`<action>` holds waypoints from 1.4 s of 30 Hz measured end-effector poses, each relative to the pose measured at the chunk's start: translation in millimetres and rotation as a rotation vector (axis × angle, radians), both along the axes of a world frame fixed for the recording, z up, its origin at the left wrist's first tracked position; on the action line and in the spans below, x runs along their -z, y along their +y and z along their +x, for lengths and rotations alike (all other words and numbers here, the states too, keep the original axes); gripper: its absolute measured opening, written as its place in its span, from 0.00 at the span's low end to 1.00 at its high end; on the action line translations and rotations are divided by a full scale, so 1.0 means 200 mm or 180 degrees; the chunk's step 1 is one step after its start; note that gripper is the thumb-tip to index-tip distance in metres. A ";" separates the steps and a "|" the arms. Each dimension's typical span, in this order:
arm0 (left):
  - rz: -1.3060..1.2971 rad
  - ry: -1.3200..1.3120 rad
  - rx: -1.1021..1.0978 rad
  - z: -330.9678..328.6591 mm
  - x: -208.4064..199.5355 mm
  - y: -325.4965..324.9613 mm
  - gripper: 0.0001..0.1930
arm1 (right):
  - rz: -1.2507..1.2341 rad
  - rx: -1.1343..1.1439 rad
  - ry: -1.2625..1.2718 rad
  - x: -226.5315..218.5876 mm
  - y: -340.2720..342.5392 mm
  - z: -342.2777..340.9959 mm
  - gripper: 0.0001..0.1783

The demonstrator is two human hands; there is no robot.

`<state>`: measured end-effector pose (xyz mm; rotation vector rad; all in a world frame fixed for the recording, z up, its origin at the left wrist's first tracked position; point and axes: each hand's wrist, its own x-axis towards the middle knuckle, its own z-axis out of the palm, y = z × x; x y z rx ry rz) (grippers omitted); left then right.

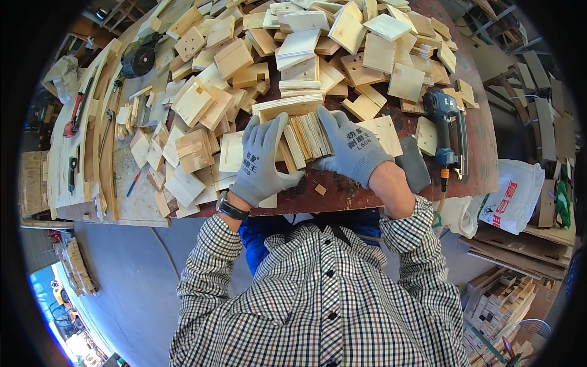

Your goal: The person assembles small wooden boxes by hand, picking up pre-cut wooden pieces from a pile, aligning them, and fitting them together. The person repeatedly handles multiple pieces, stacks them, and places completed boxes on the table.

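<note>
Table: the dark red top (480, 153) runs under everything I am watching, with paler boards along its left side.
Wood heap: loose blocks and small boards (299, 46) fill the far side and spill down the left; I judge a knock could slide the upper ones toward the work, since they lean on each other at odd angles.
Left hand: gloved in grey, the left hand (265, 156) presses the row's left side, thumb toward the near end.
Right hand: gloved alike, the right hand (348, 144) bears on the opposite side, so I read the hands as holding the row between them.
Nail gun: it (443, 119) lies right of the right hand, hose (441, 205) dropping over the near edge; a forearm snagging that hose might drag the tool.
Plywood row: the row of thin pieces (307, 139) sits between the palms, edges up; uneven pressure could make it fan or buckle.
Pen: a slim blue one (133, 185) rests among offcuts at left.
Wood chip: a small square (320, 189) lies just nearer than the row; sliding the row over it might tilt a piece.
</note>
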<state>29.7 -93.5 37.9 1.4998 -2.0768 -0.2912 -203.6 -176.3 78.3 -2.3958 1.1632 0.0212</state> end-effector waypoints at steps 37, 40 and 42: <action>0.0553 0.0841 -0.0308 0.07 -0.21 -0.01 0.20 | -0.1979 0.0242 -0.1291 0.10 0.15 0.09 0.78; 0.0327 0.0428 -0.0160 0.07 -0.19 -0.02 0.22 | -0.1775 0.0406 -0.1113 0.14 0.18 0.10 0.77; 0.0420 0.0261 -0.0291 0.04 -0.19 -0.03 0.24 | -0.1564 0.0600 -0.0738 0.18 0.20 0.10 0.77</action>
